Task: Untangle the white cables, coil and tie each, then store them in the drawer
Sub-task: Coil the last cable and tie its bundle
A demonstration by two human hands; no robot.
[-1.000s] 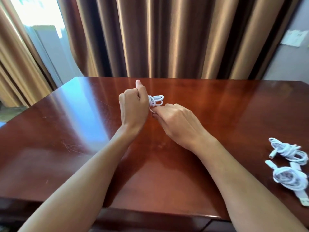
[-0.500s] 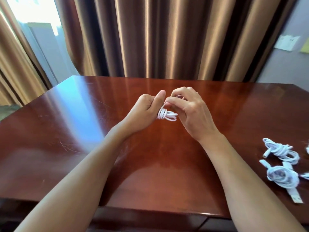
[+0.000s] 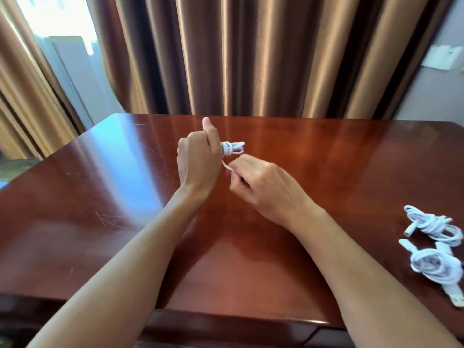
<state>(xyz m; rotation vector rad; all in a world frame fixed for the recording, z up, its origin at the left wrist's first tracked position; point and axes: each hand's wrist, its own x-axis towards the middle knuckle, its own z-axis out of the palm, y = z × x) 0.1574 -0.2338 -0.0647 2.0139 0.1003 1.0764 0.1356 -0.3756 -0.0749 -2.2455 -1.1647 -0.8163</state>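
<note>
**Third white cable held above the desk, two coiled bundles set aside**

Three white cables were counted. One small coil (image 3: pixel 232 148) was held above the middle of the wooden desk (image 3: pixel 326 172); two finished bundles lay on the desk well to the right of the hands, the farther bundle (image 3: pixel 433 224) just behind the nearer bundle (image 3: pixel 435 268). Two hands were seen. The left hand (image 3: pixel 197 159) was closed in a fist round one end of the small coil, thumb raised. The right hand (image 3: pixel 263 187), just right of the left and below the coil, was curled, its fingertips pinching the cable's loose end (image 3: pixel 227 166), which ran up to the coil. The part of the coil inside the left fist was hidden. The nearer bundle's plug was partly cut off at the frame's right edge. No drawer front could be clearly made out. Brown curtains (image 3: pixel 251 54) hung behind the desk.
</note>
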